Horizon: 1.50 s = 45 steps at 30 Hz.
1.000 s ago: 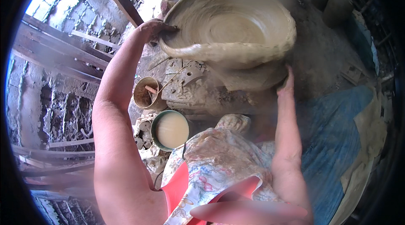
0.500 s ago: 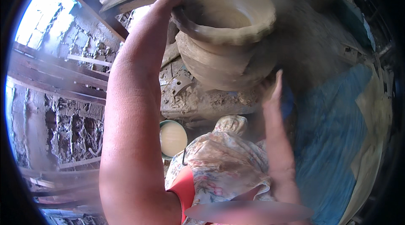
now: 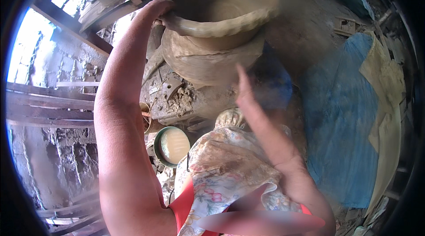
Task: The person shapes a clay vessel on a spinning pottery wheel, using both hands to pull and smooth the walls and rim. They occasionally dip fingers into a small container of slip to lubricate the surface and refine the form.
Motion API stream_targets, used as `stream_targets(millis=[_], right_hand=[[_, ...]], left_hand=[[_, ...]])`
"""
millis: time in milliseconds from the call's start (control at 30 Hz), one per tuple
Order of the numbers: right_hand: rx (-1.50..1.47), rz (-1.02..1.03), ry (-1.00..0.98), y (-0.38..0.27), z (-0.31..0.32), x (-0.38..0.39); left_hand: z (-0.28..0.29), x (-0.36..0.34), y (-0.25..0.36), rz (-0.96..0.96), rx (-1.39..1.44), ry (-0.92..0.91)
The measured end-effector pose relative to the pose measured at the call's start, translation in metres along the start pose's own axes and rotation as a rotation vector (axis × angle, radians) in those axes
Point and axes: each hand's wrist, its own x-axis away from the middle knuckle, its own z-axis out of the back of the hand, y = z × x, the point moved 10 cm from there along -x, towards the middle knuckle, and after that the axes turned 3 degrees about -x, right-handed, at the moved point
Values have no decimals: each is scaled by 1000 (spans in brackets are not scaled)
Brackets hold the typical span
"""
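Observation:
A large grey-brown clay pot point(image 3: 203, 61) with a wavy, flared rim and a smooth wet-looking surface stands at the top centre. My left hand point(image 3: 160, 9) has its fingers hooked over the left side of that rim. My right hand point(image 3: 244, 86) is low at the pot's front right, motion-blurred, fingers stretched out; whether it touches the clay is unclear. A green basin point(image 3: 157, 152) of milky liquid sits below the pot by my clothing, with a smaller brown bucket point(image 3: 150, 125) partly hidden behind my left forearm.
Wooden planks point(image 3: 115, 15) and slats edge the upper left. Crumbled clay point(image 3: 181, 101) covers the ledge beneath the pot. A blue tarp point(image 3: 338, 125) with a beige sheet point(image 3: 383, 103) lies at the right; dark debris lines the upper right.
My right hand has swung leftward from the pot's right side to its front. The pot shows more of its outer body, and my left hand remains on its rim.

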Motion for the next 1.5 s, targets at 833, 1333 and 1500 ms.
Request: stream_targets(millis=[833,1333,1500], right_hand=[[-203,48,-554,-92,-12,-53],[-96,-7,-300,-42,-6,-44],[-127,-65,-222,-12,8,-49]], left_hand=[[-15,151,-14,-235,-102,225],[-298,332,-285,416,786,-191],[-390,348,-369,432,-65,-131]])
